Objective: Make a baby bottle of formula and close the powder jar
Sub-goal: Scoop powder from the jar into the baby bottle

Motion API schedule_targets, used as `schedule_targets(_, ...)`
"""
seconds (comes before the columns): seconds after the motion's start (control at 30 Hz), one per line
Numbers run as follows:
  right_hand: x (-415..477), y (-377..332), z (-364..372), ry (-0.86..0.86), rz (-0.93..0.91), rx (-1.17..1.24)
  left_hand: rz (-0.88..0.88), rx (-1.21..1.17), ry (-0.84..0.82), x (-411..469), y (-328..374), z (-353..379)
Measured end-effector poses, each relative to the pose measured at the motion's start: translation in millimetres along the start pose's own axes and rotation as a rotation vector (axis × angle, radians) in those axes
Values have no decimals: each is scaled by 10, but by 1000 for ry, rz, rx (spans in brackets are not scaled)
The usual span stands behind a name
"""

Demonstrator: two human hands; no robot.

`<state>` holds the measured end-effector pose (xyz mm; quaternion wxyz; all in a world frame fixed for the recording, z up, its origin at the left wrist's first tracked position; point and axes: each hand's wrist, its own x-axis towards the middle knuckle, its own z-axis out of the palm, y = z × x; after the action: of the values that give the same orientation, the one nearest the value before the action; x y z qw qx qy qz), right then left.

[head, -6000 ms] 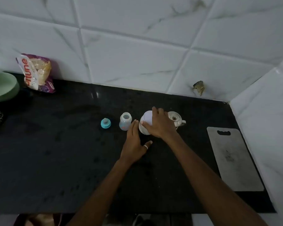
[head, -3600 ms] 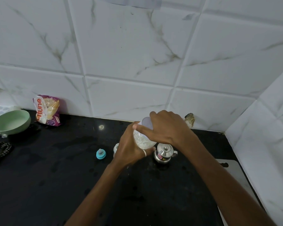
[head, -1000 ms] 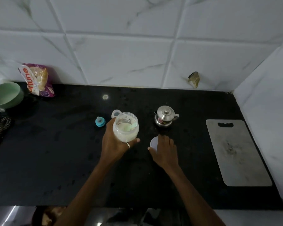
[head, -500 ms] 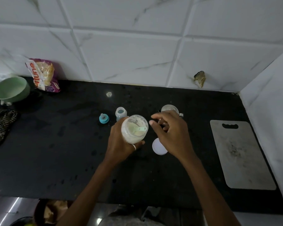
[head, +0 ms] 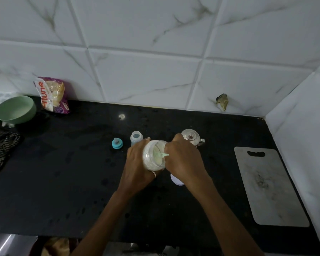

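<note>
Gripping the lidless clear plastic powder jar (head: 152,157) mid-frame, left hand (head: 137,167) steadies it; right hand (head: 183,161) pinches the pale-green scoop (head: 160,155); filling and closing likely remain.

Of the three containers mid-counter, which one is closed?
The steel kettle, lid with knob on. The powder jar in the left hand and the baby bottle are both open.

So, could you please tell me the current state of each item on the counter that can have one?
Powder jar: open, tilted, held by the left hand.
Jar lid: off, lying on the counter.
Scoop: at the jar mouth, pinched by the right hand.
Baby bottle: upright, uncapped.
Teat cap: off, beside the bottle.
Steel pot: lid on.
</note>
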<state>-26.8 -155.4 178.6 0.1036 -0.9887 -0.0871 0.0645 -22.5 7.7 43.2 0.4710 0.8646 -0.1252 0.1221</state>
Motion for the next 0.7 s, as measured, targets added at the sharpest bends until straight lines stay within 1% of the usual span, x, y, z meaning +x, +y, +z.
schedule_targets(0.03, -13, -10, 2, 25, -6, 13, 4, 9, 6, 5, -2, -4)
schedule_targets(0.13, -53, -15, -3, 171, -69, 55, 124, 65, 76, 16, 9, 27)
schedule_targets(0.17, -70, 2, -1, 211, -98, 72, 140, 79, 88, 27, 8, 42)
schedule_targets(0.23, -107, 74, 37, 338, -178, 89, 97, 92, 106, 56, -45, 59)
schedule_targets(0.3, -150, 157, 103, 452, -245, 85, 67, 92, 63, 37, -119, 28)
schedule_targets(0.37, -169, 231, 167, 525, -276, 79, 66, 88, 35, 9, -166, 8)
schedule_targets(0.53, -136, 303, 292, 522, -302, 64, -13, 107, 7, 44, -206, 25)
schedule_targets(0.7, -125, 278, 339, 496, -289, 64, 4, 137, 35, -9, -111, 20)
